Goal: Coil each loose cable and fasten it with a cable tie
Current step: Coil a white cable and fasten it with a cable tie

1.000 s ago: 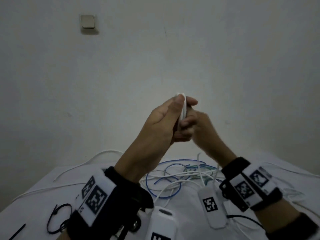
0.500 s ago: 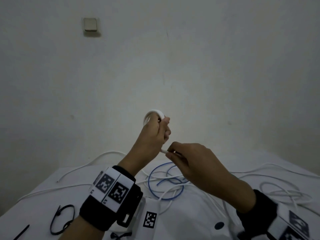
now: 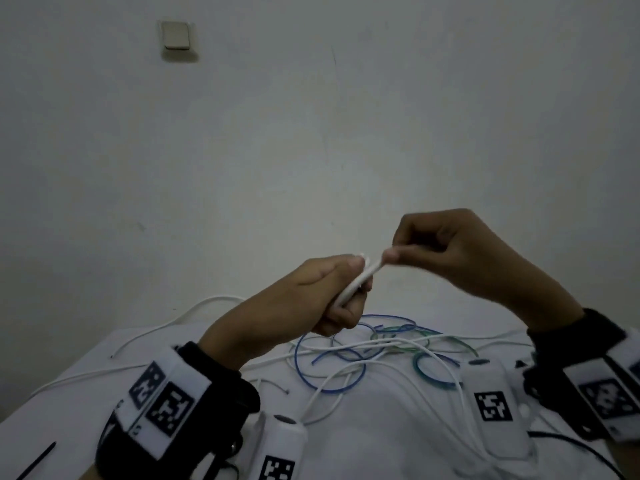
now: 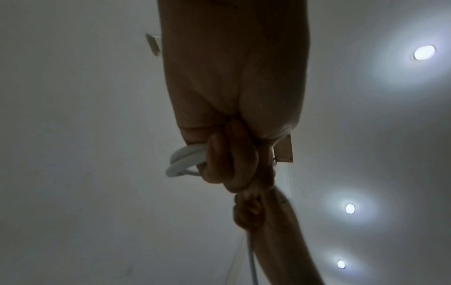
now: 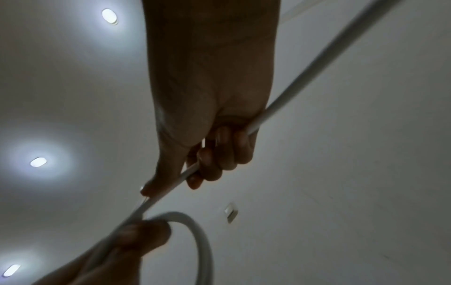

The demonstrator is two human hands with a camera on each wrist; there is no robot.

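Note:
Above the table my left hand [image 3: 332,292] grips a small coil of white cable [image 3: 353,284], fingers curled round its loops. The coil [image 4: 185,160] sticks out beside those fingers in the left wrist view. My right hand [image 3: 446,247] is just to the right and a little higher. Its thumb and curled fingers hold the free run of the same white cable [image 5: 171,185], which passes through the fist and on to the loop [image 5: 200,241] under my left thumb. No cable tie is in either hand.
On the white table [image 3: 363,427] lies a tangle of loose white cables [image 3: 388,344], a blue cable [image 3: 311,375] and a green cable [image 3: 429,372]. A black tie [image 3: 36,460] lies at the front left. A wall with a switch [image 3: 177,35] stands behind.
My right hand rose from below the coil to its upper right, bringing the free cable round. My left hand dropped slightly and turned the coil edge-on.

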